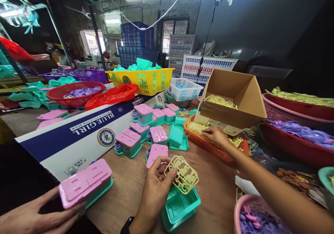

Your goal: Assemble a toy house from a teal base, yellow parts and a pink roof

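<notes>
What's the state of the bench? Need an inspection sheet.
Surface: wooden table, crowded.
Job's things: yellow parts frame above open teal box; orange basket of yellow frames.
Clutter: finished pink-lidded boxes, flattened carton, cardboard box, red basins.
Hands: left hand pinches the frame; right hand on the basket's parts, grip unclear; co-worker's hand holds a pink-lidded box.
Cables: black cable hanging over the table.
Surroundings: stacked crates, dim workshop.
</notes>
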Available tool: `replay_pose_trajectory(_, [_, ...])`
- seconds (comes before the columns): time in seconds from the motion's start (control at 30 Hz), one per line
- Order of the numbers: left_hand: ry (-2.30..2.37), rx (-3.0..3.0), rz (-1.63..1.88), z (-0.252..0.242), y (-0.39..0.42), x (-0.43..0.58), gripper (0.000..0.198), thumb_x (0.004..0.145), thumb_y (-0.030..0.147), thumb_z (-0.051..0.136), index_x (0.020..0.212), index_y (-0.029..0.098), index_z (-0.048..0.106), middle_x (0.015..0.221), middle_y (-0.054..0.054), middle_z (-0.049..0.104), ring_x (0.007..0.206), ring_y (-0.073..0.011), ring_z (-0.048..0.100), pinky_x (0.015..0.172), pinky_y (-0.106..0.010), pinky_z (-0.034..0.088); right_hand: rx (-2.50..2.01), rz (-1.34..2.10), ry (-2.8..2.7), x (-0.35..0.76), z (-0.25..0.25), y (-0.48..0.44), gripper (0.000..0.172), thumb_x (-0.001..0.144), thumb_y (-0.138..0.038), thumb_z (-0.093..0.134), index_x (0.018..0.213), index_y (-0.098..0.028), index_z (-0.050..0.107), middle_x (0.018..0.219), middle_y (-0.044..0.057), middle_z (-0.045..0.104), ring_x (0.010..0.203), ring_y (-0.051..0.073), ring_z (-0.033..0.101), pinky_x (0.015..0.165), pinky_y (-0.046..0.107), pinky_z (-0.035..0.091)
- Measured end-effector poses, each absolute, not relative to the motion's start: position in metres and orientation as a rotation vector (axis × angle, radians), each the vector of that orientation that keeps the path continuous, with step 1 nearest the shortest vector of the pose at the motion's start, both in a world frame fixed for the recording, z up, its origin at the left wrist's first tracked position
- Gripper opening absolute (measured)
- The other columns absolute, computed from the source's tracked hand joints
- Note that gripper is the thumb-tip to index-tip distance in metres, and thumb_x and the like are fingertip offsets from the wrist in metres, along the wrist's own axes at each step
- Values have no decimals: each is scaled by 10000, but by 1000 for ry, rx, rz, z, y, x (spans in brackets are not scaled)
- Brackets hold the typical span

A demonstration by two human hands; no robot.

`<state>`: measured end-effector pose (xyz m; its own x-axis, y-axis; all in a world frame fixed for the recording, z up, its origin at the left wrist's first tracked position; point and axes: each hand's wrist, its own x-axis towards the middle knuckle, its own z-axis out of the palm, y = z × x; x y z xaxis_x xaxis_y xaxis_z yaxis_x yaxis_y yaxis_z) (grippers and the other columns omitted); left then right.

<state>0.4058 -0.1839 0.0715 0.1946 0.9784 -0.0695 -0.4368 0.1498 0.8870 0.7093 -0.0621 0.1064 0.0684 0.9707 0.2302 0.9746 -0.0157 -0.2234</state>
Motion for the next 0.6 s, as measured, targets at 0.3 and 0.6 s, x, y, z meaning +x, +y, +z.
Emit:
replay_pose_trajectory(0.3, [847, 871, 1190, 66, -193, 401, 571, 568, 492, 955, 895, 184, 603, 753, 5, 729, 621, -131, 680, 575, -196, 547, -2350, 68, -2028, 767, 141, -107, 108, 970, -231, 659, 978, -157, 737, 961, 26, 751, 920, 190, 705, 897, 373, 564])
replay_pose_trajectory(0.6, [844, 869, 1120, 59, -191, 409, 565, 564, 491, 960, 902, 184, 626, 735, 2, 718, 611, -144, 680, 576, -217, 560, -2729, -163, -2006, 792, 99, -108, 243, 976, -379, 665, 1096, -167, 677, 1151, 75, 677, 1065, 228, 642, 976, 466, 526])
